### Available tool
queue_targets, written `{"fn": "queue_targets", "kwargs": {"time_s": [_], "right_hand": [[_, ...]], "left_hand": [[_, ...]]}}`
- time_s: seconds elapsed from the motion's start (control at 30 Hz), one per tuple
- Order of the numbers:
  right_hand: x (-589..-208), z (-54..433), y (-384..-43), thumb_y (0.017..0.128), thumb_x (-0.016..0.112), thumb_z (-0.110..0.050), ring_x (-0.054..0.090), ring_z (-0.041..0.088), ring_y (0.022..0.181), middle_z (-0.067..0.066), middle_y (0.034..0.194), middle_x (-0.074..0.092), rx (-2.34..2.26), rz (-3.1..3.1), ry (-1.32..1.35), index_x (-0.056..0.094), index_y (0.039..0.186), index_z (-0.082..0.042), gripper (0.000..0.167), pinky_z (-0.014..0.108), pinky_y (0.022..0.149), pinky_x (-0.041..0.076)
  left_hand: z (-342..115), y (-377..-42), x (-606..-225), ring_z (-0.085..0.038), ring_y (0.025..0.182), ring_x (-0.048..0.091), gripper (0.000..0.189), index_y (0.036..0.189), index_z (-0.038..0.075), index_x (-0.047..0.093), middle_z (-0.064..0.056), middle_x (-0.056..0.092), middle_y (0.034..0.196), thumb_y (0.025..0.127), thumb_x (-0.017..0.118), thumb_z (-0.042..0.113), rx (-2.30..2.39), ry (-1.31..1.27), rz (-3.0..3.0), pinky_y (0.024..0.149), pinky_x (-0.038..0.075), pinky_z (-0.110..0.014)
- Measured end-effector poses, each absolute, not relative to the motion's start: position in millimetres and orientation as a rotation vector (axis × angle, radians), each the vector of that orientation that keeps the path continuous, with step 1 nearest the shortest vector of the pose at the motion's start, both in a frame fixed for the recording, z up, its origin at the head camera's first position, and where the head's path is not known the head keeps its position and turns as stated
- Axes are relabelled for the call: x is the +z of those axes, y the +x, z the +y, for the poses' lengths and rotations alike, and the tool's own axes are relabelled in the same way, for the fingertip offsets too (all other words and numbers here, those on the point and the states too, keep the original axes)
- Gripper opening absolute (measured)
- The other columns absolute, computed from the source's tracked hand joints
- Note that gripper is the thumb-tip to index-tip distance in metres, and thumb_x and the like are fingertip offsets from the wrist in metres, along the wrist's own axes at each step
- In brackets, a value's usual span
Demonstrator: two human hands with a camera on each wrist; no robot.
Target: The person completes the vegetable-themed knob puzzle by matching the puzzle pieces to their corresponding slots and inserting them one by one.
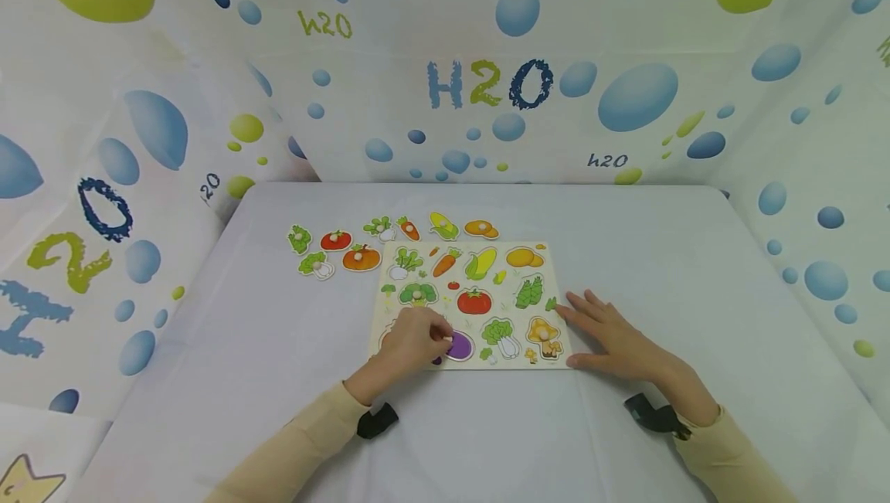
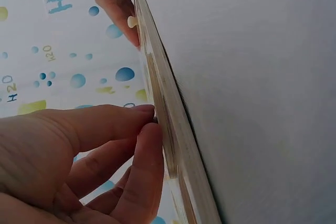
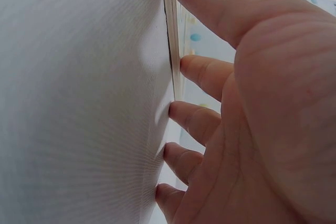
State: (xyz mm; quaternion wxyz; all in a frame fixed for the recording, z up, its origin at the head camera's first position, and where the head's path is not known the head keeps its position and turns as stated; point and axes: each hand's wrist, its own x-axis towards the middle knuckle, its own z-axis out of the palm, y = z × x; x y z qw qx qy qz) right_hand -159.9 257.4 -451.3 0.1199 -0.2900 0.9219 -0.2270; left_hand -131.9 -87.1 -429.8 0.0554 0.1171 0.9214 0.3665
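A cream wooden puzzle board (image 1: 502, 292) with printed vegetables lies on the white table. My left hand (image 1: 416, 339) is over its lower left part, with thumb and fingertips pinching the small knob of a purple eggplant piece (image 1: 461, 346). In the left wrist view the left hand (image 2: 121, 150) holds that knob, and the piece lies against the board's face. My right hand (image 1: 615, 341) has its fingers spread at the board's right edge. Thumb and index finger touch the board, while other fingertips rest on the table, as the right wrist view shows. The left hand covers part of the board.
Loose knobbed pieces lie behind and left of the board: tomato (image 1: 336, 240), pumpkin (image 1: 361, 258), cabbage (image 1: 316, 265), leafy green piece (image 1: 300, 239), radish (image 1: 382, 229), carrot (image 1: 408, 229), corn (image 1: 443, 226), potato (image 1: 481, 229). Broccoli (image 1: 417, 293) and mushroom (image 1: 544, 338) pieces sit on the board.
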Motion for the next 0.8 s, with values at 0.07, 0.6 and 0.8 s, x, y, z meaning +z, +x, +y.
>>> {"fn": "queue_targets", "kwargs": {"time_s": [0.07,0.6,0.8], "right_hand": [[-450.9,257.2,-159.9,0.083,0.073,-0.047,0.012,0.045,0.147,0.018,0.159,0.026,-0.665,2.694,-0.851,0.039,0.15,-0.016,0.081,0.068,0.113,0.014],[-447.5,256.0,-158.2,0.082,0.074,-0.045,0.012,0.045,0.148,0.019,0.159,0.026,-0.672,2.684,-0.82,0.04,0.15,-0.015,0.082,0.068,0.113,0.013],[-448.3,255.8,-157.7,0.082,0.073,-0.046,0.011,0.045,0.148,0.019,0.16,0.025,-0.686,2.678,-0.823,0.039,0.15,-0.015,0.082,0.067,0.113,0.012]], "left_hand": [[-87.0,-132.4,-431.1,-0.009,0.063,0.052,0.004,0.084,0.002,0.076,-0.001,0.066,0.071,0.081,0.074,0.002,1.108,0.358,2.796,0.054,0.044,-0.017],[-84.2,-134.4,-430.8,-0.01,0.064,0.05,0.004,0.085,0.002,0.075,0.0,0.064,0.07,0.082,0.073,0.003,1.048,0.355,2.781,0.055,0.042,-0.018],[-84.4,-134.6,-431.0,-0.011,0.066,0.05,0.003,0.085,0.003,0.075,0.001,0.062,0.07,0.083,0.074,0.006,1.019,0.34,2.782,0.056,0.042,-0.019]]}}
